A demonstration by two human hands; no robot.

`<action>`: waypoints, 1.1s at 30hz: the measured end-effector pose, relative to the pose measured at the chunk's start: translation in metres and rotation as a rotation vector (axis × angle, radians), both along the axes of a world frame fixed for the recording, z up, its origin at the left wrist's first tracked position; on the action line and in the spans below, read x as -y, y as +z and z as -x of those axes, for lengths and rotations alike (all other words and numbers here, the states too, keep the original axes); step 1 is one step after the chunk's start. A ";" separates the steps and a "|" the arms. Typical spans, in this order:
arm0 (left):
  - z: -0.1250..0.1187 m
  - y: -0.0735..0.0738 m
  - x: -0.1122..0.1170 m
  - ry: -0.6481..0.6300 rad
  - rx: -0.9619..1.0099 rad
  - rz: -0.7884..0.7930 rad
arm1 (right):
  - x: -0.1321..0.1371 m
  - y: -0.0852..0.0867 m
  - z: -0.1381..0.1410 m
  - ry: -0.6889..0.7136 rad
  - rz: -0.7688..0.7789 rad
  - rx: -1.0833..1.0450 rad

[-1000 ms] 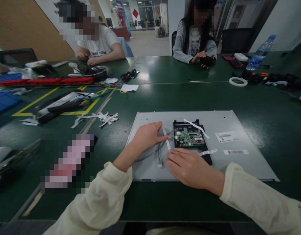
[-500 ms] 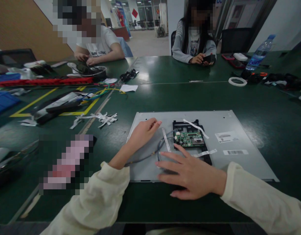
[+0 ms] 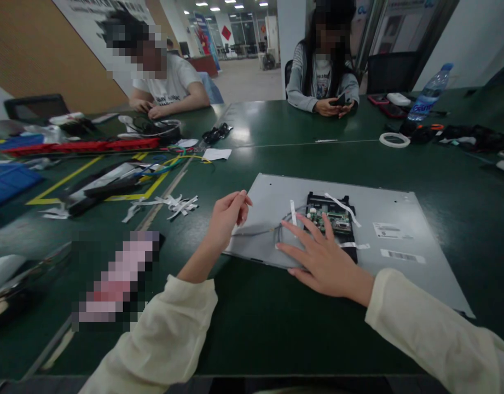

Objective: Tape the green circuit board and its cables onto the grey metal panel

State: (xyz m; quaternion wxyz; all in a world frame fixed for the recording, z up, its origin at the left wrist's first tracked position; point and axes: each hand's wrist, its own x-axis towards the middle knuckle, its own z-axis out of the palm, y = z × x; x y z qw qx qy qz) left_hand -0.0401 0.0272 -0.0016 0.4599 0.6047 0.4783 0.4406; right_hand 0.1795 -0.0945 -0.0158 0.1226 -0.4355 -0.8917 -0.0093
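A flat grey metal panel (image 3: 252, 241), like the back of a screen, lies askew on the green table. Taped to it is a black plastic frame (image 3: 349, 253) carrying a green circuit board (image 3: 328, 220), with white strips of tape (image 3: 293, 211) nearby. A thin grey cable (image 3: 255, 234) runs from the board towards the panel's left edge. My right hand (image 3: 323, 262) is spread over the panel's near part, fingertips by the cable and board. At the left edge is my left hand (image 3: 227, 219), fingers curled together; whatever they hold, if anything, is hidden.
Left of the panel lie torn white tape strips (image 3: 181, 206) and a pixelated flat object (image 3: 118, 273). Farther left are a blue bin (image 3: 9, 183) and coloured wires (image 3: 169, 163). A tape roll (image 3: 394, 140) and water bottle (image 3: 430, 93) stand right. Two people sit opposite.
The panel has turned clockwise, its near left corner swinging away from me. My left hand has shifted left to the panel's edge; my right hand has moved slightly forward with its fingers spread.
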 end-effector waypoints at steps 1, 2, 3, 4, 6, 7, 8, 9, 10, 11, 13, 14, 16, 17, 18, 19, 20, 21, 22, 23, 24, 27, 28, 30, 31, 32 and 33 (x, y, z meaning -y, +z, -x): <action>0.000 0.000 0.000 0.012 0.033 0.017 | -0.004 -0.002 -0.003 -0.046 -0.011 0.002; 0.001 -0.001 0.000 0.019 0.058 0.034 | -0.008 -0.003 -0.007 -0.094 -0.021 0.003; 0.001 -0.001 0.000 0.020 0.076 0.048 | -0.012 -0.005 -0.012 -0.143 -0.032 0.004; 0.001 -0.002 0.000 0.015 0.090 0.059 | -0.016 -0.007 -0.017 -0.195 -0.043 0.006; 0.002 -0.003 0.001 -0.004 0.106 0.076 | -0.024 -0.011 -0.027 -0.288 -0.066 0.012; 0.002 -0.004 0.001 -0.012 0.111 0.085 | -0.028 -0.013 -0.032 -0.327 -0.077 0.016; 0.002 -0.004 0.001 -0.017 0.115 0.096 | -0.031 -0.015 -0.037 -0.363 -0.087 0.021; 0.002 -0.004 0.001 -0.017 0.119 0.109 | -0.034 -0.016 -0.043 -0.396 -0.097 0.025; 0.002 -0.005 0.001 -0.017 0.122 0.122 | -0.037 -0.018 -0.048 -0.426 -0.109 0.029; 0.003 -0.005 0.001 -0.019 0.126 0.133 | -0.040 -0.020 -0.053 -0.457 -0.122 0.032; 0.003 -0.005 0.001 -0.022 0.136 0.149 | -0.045 -0.023 -0.062 -0.521 -0.149 0.038; 0.003 -0.005 0.001 -0.025 0.139 0.153 | -0.047 -0.025 -0.068 -0.550 -0.162 0.042; 0.003 -0.006 0.001 -0.032 0.135 0.165 | -0.052 -0.029 -0.079 -0.607 -0.180 0.052; 0.003 -0.006 0.001 -0.032 0.131 0.171 | -0.054 -0.031 -0.085 -0.635 -0.186 0.059; 0.003 -0.006 0.001 -0.030 0.127 0.175 | -0.056 -0.033 -0.092 -0.664 -0.190 0.066; 0.003 -0.006 0.001 -0.029 0.125 0.177 | -0.058 -0.035 -0.098 -0.696 -0.195 0.073; 0.003 -0.006 0.001 -0.027 0.125 0.179 | -0.060 -0.038 -0.105 -0.728 -0.200 0.080; 0.003 -0.007 0.001 -0.027 0.125 0.178 | -0.061 -0.040 -0.111 -0.759 -0.204 0.087; 0.003 -0.007 0.001 -0.029 0.126 0.176 | -0.062 -0.041 -0.118 -0.786 -0.208 0.093; 0.003 -0.008 0.001 -0.036 0.125 0.174 | -0.063 -0.043 -0.124 -0.810 -0.211 0.097; 0.004 -0.009 0.001 -0.041 0.123 0.173 | -0.064 -0.044 -0.129 -0.830 -0.214 0.101; 0.004 -0.011 0.001 -0.049 0.115 0.175 | -0.065 -0.047 -0.143 -0.884 -0.225 0.100; 0.004 -0.011 0.001 -0.050 0.114 0.177 | -0.065 -0.048 -0.147 -0.903 -0.231 0.099; 0.003 -0.010 0.002 -0.051 0.114 0.186 | -0.066 -0.049 -0.154 -0.947 -0.244 0.099; 0.002 -0.009 0.003 -0.053 0.111 0.192 | -0.066 -0.050 -0.158 -0.971 -0.249 0.099; 0.001 -0.008 0.003 -0.054 0.105 0.199 | -0.066 -0.050 -0.163 -0.999 -0.249 0.096; 0.000 -0.007 0.004 -0.054 0.097 0.205 | -0.066 -0.050 -0.168 -1.023 -0.239 0.092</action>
